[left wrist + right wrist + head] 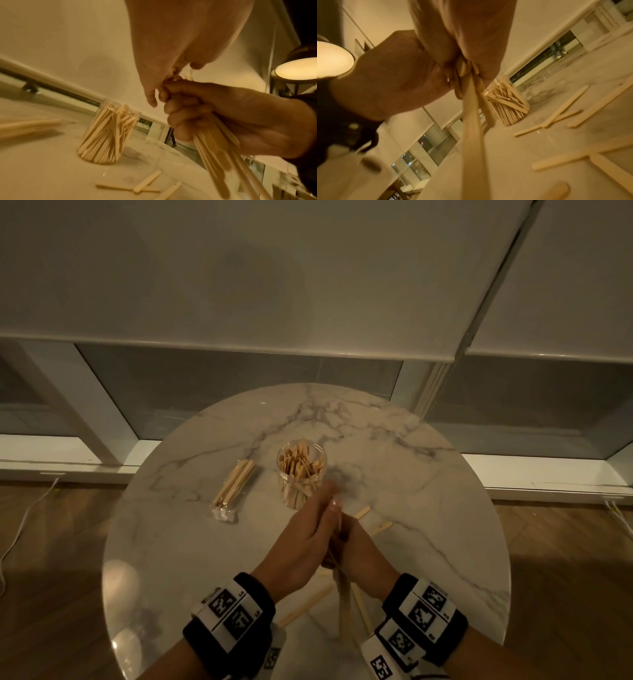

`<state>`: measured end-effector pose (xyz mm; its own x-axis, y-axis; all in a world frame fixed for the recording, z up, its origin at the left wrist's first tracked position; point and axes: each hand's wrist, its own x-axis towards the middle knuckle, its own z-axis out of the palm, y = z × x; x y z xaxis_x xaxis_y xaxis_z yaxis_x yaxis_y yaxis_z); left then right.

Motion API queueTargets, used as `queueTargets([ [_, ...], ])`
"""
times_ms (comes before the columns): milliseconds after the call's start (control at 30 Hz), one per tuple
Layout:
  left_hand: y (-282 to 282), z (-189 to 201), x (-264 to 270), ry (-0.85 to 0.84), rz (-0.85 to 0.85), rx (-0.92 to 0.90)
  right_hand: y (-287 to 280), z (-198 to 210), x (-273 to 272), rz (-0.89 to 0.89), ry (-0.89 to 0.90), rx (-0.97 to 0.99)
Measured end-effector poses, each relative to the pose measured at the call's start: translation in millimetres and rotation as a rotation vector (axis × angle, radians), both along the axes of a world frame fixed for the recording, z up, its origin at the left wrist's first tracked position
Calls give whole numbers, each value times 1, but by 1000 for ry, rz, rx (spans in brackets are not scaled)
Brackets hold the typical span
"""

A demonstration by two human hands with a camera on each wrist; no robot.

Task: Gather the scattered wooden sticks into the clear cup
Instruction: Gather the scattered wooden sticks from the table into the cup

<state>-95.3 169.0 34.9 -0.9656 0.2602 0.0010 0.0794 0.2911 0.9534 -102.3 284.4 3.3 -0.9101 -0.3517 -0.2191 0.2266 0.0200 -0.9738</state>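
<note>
The clear cup (301, 470) stands upright mid-table, packed with wooden sticks. Just in front of it my two hands meet. My right hand (359, 549) curls round a bundle of sticks (343, 601) whose ends stick out toward me. In the left wrist view its fist (223, 108) grips that bundle (214, 155). My left hand (318, 518) lies over the right with its fingers straight, pointing at the cup. Loose sticks (363, 512) lie flat to the right of the hands, and others (308, 607) lie under my wrists.
A wrapped pack of sticks (234, 484) lies left of the cup. The round marble table (428, 474) ends close behind the cup, with a window wall beyond. Wood floor and cables surround it.
</note>
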Motion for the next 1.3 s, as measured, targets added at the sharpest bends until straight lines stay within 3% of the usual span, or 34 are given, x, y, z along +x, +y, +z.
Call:
queueTargets([
  [133, -6, -23, 4, -90, 247, 208, 7, 25, -21, -222, 100, -108],
  [267, 0, -36, 14, -407, 153, 200, 12, 55, -41, -357, 300, -255],
  [367, 10, -27, 12, -487, 100, 269, 7, 61, -42, -364, 384, -269],
  [500, 21, -6, 3, -454, 120, 435, -6, 46, -24, -389, 414, -90],
  [733, 29, -8, 1, -485, 207, 494, -6, 39, -19, -415, 409, -76],
  [900, 27, -1, 0, -437, 113, 592, -5, 31, -14, -387, 320, -24],
  [1000, 12, -6, 2, -437, -21, 517, 2, 36, -20, -350, 325, -14],
  [1100, 1, -11, 4, -315, -148, 232, 7, 32, -26, -264, 303, 39],
  [1167, 0, -13, 2, -188, -140, 69, 8, 24, -27, -199, 259, 130],
  [1300, -1, -15, 0, -74, -127, -26, 3, 26, -26, -81, 223, 143],
])
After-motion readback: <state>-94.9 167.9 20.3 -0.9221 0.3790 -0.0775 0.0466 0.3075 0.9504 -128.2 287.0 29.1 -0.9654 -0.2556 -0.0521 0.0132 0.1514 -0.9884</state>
